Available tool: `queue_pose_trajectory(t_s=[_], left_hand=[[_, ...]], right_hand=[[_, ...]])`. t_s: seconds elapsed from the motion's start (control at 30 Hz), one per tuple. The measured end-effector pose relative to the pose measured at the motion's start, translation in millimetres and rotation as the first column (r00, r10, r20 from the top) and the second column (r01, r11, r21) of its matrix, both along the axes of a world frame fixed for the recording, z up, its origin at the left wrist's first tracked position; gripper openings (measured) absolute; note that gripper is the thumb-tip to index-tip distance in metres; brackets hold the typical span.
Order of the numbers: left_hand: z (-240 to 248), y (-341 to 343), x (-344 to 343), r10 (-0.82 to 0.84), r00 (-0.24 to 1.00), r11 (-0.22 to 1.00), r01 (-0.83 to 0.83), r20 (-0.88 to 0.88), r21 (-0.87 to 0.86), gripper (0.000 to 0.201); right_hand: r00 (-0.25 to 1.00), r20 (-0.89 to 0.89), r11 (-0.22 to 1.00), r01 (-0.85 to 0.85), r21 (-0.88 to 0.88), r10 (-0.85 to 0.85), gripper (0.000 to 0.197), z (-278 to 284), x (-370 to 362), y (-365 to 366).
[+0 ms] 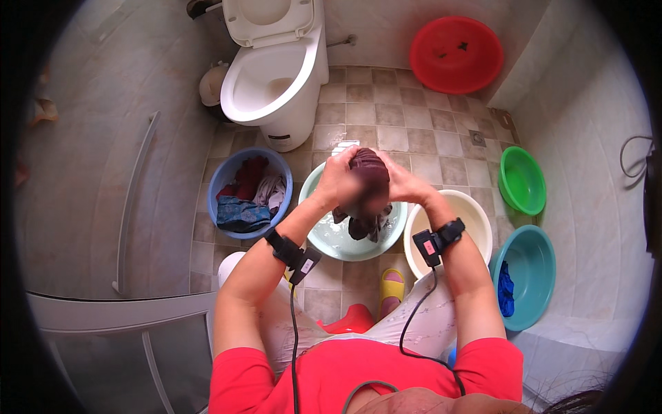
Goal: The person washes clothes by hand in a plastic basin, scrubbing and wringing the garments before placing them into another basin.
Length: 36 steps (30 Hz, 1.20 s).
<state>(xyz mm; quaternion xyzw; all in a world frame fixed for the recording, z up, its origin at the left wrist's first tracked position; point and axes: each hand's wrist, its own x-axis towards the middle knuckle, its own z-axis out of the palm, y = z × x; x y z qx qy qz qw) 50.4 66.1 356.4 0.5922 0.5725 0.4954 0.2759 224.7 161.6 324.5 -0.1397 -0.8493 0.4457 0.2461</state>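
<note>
Both my hands grip a dark maroon wet-looking garment [370,168], bunched up and held above a pale green basin [324,241] of water. My left hand [339,181] is closed round its left side, and my right hand [402,183] presses it from the right. Darker folds of the cloth hang down between the hands over the basin. Part of the garment is blurred, and its exact kind cannot be made out.
A blue basin [215,221] of clothes stands left, a cream basin [484,221] right. Beyond are a teal basin [541,276] with blue cloth, a green basin [522,181] and a red basin [448,52]. The toilet [293,96] stands ahead; a red stool [350,321] is beneath me.
</note>
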Motion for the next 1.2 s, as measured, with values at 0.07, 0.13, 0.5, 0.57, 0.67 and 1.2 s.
queue_pose_trajectory(t_s=[0.07, 0.13, 0.5, 0.57, 0.67, 1.2], left_hand=[[8.6, -3.2, -0.7, 0.011, 1.000, 0.998, -0.013, 0.030, 0.054, 0.035], [2.0, 0.9, -4.5, 0.073, 0.997, 0.996, -0.074, 0.030, 0.039, 0.039], [-81.7, 0.4, -31.8, -0.056, 0.998, 0.985, 0.056, 0.004, -0.166, 0.045], [-82.4, -1.7, -29.9, -0.054, 0.999, 0.987, 0.054, 0.002, -0.153, 0.045], [-108.5, -5.3, -52.0, -0.095, 0.995, 0.948, 0.085, -0.019, -0.305, 0.045], [-268.7, -44.2, -29.1, -0.486, 0.700, 0.518, -0.251, -0.523, -0.818, 0.119]], right_hand=[[0.985, 0.171, 0.991, 0.039, -0.126, -0.017, 0.069, -2.2, -3.0, -14.9], [0.958, 0.220, 0.981, 0.195, -0.019, -0.186, 0.050, -14.2, -4.4, -2.3], [0.935, -0.146, 0.943, 0.306, -0.130, -0.324, 0.024, 47.5, -28.2, -25.3], [0.920, -0.209, 0.942, 0.314, -0.119, -0.333, 0.025, 44.6, -30.9, -30.5], [0.912, -0.211, 0.933, 0.361, 0.008, -0.351, 0.031, 23.8, -33.7, -26.9], [0.553, 0.675, 0.861, 0.180, 0.475, -0.488, 0.071, -258.2, -17.5, -56.1]])
